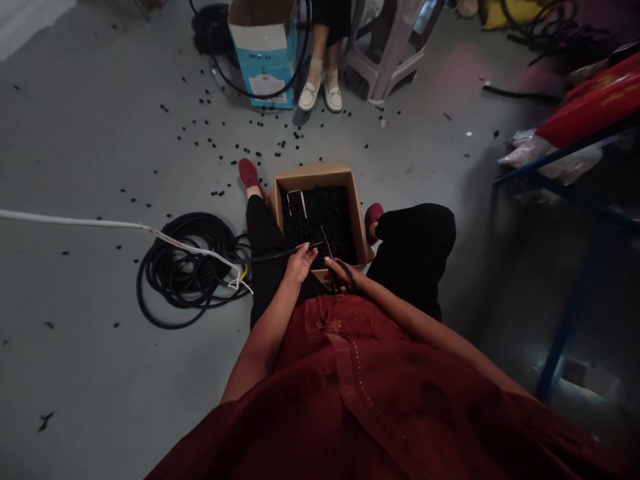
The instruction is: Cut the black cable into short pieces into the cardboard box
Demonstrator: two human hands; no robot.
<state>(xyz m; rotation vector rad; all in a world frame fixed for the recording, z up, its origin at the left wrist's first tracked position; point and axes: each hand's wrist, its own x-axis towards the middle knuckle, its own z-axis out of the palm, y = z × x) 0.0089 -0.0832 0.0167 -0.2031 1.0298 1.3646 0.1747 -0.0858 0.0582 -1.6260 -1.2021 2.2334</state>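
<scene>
Brimming cardboard box (313, 175) of black rubber pieces (315, 217)

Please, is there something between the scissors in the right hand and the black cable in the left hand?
Nothing visible stands between them. The black cable in the left hand reaches the blades of the scissors in the right hand, above the cardboard box of black pieces.

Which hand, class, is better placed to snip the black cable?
Probably the right hand: it grips the scissors, blades up close beside the cable. The left hand is holding that cable, so it seems less free to cut.
</scene>
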